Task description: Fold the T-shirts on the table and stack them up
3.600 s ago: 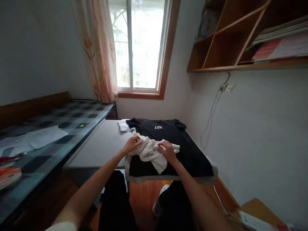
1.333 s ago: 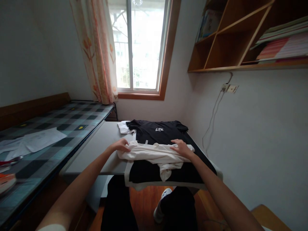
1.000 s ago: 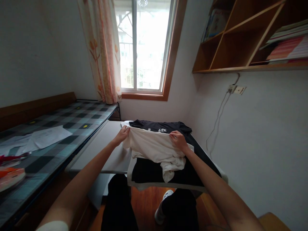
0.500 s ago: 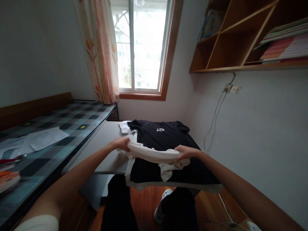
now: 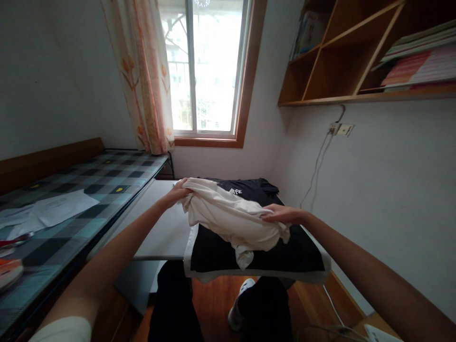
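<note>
A crumpled white shirt (image 5: 231,216) hangs between my two hands above the table. My left hand (image 5: 181,187) is closed on its far left edge. At the right edge, my right hand (image 5: 281,213) grips the cloth with fingers pressed against it. Behind it, a black T-shirt (image 5: 263,187) with small white lettering lies spread out, partly hidden by the white fabric. Below the shirt is a black cloth with a pale border (image 5: 228,259), draped at the table's near edge. A bunched end of the white shirt droops over this cloth.
The light grey tabletop (image 5: 153,228) extends to the left. Beside it stands a bed with a checked cover (image 5: 138,166), bearing paper sheets (image 5: 64,209). Wooden shelves (image 5: 342,71) hang on the right wall, above a socket with cables (image 5: 340,128).
Both hands have moved slightly up, the left one farther forward. The white shirt, stretched as a narrow band before, now hangs wider and covers more of the black T-shirt.
</note>
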`<state>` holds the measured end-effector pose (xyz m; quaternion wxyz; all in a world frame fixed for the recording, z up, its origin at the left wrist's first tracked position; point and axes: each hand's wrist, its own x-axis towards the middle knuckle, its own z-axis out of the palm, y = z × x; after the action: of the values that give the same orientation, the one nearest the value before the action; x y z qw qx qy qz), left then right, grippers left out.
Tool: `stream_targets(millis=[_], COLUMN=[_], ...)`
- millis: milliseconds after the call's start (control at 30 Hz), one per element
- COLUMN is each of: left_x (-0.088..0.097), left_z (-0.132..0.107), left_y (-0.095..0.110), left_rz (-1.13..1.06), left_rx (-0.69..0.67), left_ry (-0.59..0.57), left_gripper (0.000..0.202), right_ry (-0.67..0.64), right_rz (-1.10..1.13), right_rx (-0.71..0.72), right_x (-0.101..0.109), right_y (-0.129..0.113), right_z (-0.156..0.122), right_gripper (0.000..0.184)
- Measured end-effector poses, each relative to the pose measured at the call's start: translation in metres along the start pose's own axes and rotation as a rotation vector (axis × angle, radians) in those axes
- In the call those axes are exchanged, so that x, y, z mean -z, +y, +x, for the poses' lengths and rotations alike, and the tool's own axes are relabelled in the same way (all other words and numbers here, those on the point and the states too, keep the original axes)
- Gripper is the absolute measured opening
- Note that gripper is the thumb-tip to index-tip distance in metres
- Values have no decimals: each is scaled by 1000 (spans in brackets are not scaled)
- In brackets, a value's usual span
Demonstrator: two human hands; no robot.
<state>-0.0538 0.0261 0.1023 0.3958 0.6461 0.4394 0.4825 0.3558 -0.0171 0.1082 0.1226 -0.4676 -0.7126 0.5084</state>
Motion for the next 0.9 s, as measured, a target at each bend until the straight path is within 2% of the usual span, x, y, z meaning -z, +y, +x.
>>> stream_targets(millis=[33,100,167,200,267,333,400,433,500,567,633,700,733,800,900], left_x=[4,14,22,25,30,32,32,32,31,28,24,19,16,11,5], left_z=[-2,-5,-7,-7,1,17,42,57,86,113,133,145,149,152,152], left_y=[4,12,19,22,26,30,36,40,49,61,73,81,83,85,83], left_rz=[80,203,253,259,269,304,414,475,566,611,647,636,593,450,205], left_rx=[32,146,272,310,316,231,57,-39,-192,-303,-425,-517,-536,-543,-499], left_ry=[-74,-321,-588,-671,-720,-643,-435,-302,-43,172,388,533,554,533,384], left_gripper=[32,27,29,32,35,32,22,16,9,12,15,15,15,17,15], right_ry=[-124,-272,-318,-318,-278,-186,13,164,562,946,1194,1309,1328,1307,1098], right_rz=[-73,-212,-295,-304,-275,-248,-276,-314,-426,-528,-583,-598,-593,-566,-492], right_rx=[-63,-158,-197,-197,-164,-100,-23,18,106,188,246,287,302,322,313], right_x=[1,4,10,15,29,48,71,84,107,127,141,151,155,159,161], right_y=[0,0,-3,-7,-17,-29,-44,-51,-67,-83,-96,-105,-106,-106,-100], right_z=[-5,-13,-16,-16,-12,-2,13,21,37,49,56,58,58,57,48], right_gripper=[41,40,39,37,36,37,37,35,28,21,18,18,18,20,31])
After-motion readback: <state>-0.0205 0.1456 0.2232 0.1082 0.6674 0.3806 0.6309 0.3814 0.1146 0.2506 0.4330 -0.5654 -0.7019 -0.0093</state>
